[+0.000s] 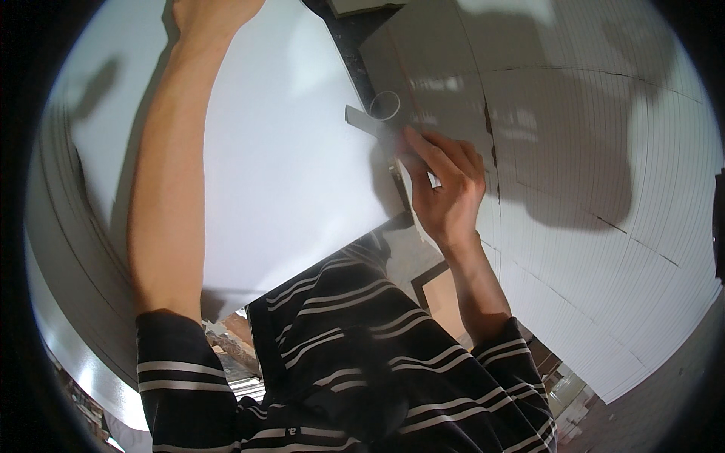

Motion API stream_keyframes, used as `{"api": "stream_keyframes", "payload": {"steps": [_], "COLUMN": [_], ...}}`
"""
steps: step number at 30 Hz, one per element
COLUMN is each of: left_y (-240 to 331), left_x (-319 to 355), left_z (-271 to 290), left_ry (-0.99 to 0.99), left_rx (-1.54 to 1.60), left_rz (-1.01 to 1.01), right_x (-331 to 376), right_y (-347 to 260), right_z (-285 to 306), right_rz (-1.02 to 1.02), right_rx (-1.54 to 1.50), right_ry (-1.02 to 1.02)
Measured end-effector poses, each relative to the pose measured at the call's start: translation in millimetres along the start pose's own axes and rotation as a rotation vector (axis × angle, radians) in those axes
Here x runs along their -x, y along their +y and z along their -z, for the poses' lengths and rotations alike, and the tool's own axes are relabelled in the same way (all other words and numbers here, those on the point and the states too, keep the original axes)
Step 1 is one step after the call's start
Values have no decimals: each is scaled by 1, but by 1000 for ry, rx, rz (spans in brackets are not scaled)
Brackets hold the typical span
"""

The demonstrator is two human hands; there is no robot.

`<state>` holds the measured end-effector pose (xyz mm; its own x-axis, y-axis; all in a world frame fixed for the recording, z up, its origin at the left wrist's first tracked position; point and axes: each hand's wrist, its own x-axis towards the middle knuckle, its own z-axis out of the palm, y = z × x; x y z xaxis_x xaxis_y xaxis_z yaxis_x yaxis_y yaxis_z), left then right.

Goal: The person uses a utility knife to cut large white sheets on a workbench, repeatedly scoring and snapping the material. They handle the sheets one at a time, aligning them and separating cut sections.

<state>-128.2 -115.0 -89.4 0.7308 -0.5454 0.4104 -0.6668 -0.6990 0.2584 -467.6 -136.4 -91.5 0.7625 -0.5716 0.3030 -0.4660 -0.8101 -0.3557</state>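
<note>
The right hand (445, 189) is closed in a pinch: thumb and forefinger tips meet on a grey strip (364, 121), the other fingers curled in behind. The strip runs up and left from the fingertips, flat and matte, with a square-cut end. Just beyond its far end sits a small pale ring (386, 106), seen end-on like a roll; whether strip and ring are joined I cannot tell.

The left hand (215, 15) is high above, at the top of a large white board (264, 166). The frame cuts most of it off, so whether its fingers are open or gripping cannot be told; the forearm lies along the board's face.

As for progress, the work looks to be at an early or middle point. The board is up and its right edge lies close under the pinching fingers, beside a grey panel (430, 68). The strip is in hand along that edge, and nothing shows it pressed down or fixed yet. No other strips are visible along the edge.

The board is smooth, blank and slightly glossy. The panel is dull grey with a soft sheen. Right of the fingers, a white wall (604, 249) is finely ribbed and split by thin dark seams, with a jagged crack (489, 128) near the knuckles. Below the wrist, a dark shirt (355, 362) has pale stripes.
</note>
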Motion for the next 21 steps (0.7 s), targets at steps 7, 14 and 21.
{"api": "stream_keyframes", "payload": {"steps": [7, 14, 21], "left_y": [-8, -8, -18], "left_x": [-14, -17, -16], "left_z": [6, 12, 7], "left_ry": [-42, -22, 137], "left_rx": [44, 98, 161], "left_rz": [83, 124, 86], "right_x": [-32, -70, -101], "right_y": [1, -3, -8], "right_z": [-13, -25, -30], "right_rz": [18, 63, 66], "right_rx": [-31, -82, -96], "right_ry": [21, 51, -8]}}
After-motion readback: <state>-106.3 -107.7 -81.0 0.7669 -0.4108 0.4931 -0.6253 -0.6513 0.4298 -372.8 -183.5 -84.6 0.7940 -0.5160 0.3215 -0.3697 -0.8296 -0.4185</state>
